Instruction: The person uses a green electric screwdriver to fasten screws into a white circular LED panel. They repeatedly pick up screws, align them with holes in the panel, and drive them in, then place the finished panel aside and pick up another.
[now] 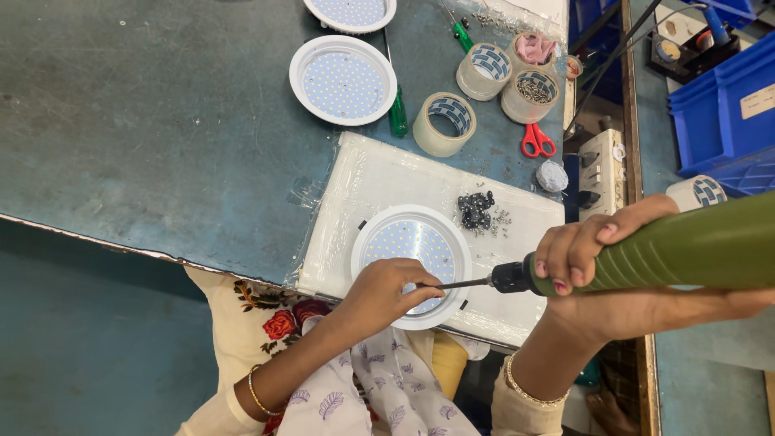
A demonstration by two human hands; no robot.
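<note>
A round white LED panel light (408, 242) lies on a white plastic-wrapped board (379, 182) at the table's near edge. My left hand (387, 292) rests on the light's near rim, fingertips pinched at the tip of the screwdriver bit. My right hand (597, 278) grips a green electric screwdriver (686, 246), held level, its black chuck and thin bit pointing left onto the light. A small heap of dark screws (476, 210) lies on the board just right of the light.
Two more round LED lights (343, 81) lie farther back. Beside them are tape rolls (442, 123), tubs of small parts (530, 95), a green-handled screwdriver (397, 113), red scissors (537, 140), a power strip (599, 171) and blue bins (718, 105) at right.
</note>
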